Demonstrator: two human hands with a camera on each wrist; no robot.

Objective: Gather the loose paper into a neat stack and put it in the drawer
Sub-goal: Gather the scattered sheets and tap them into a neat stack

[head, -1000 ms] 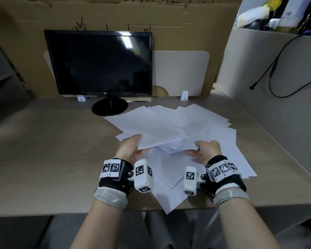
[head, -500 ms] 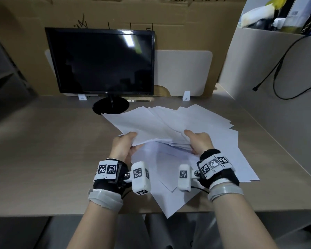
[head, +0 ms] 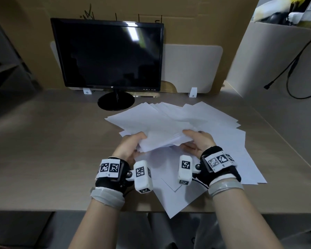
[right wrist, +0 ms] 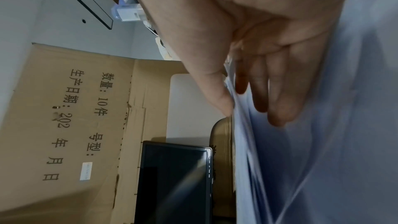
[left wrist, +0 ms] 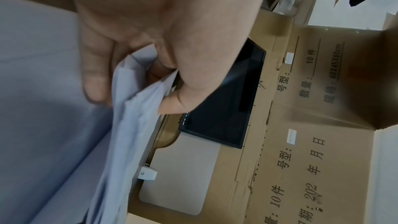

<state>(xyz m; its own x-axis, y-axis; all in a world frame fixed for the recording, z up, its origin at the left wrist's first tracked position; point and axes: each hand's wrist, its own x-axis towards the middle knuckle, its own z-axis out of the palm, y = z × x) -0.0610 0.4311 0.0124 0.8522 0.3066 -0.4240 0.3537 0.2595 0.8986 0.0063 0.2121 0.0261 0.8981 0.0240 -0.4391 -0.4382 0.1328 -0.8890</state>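
A fanned bundle of white paper sheets is lifted at its near edge above the desk. My left hand pinches the bundle's near left corner, thumb on top, fingers beneath. My right hand pinches the near right edge, thumb above and fingers below the sheets. More loose sheets lie spread flat on the desk under and to the right of the bundle, one corner hanging over the front edge. No drawer is in view.
A black monitor on a round stand stands behind the paper at the back. Cardboard walls the rear, a grey partition with a dangling black cable the right. Bare desk lies to the left.
My right hand moved from under the sheets to the bundle's near right edge and took hold. Both hands drew the sheets closer together and raised them slightly.
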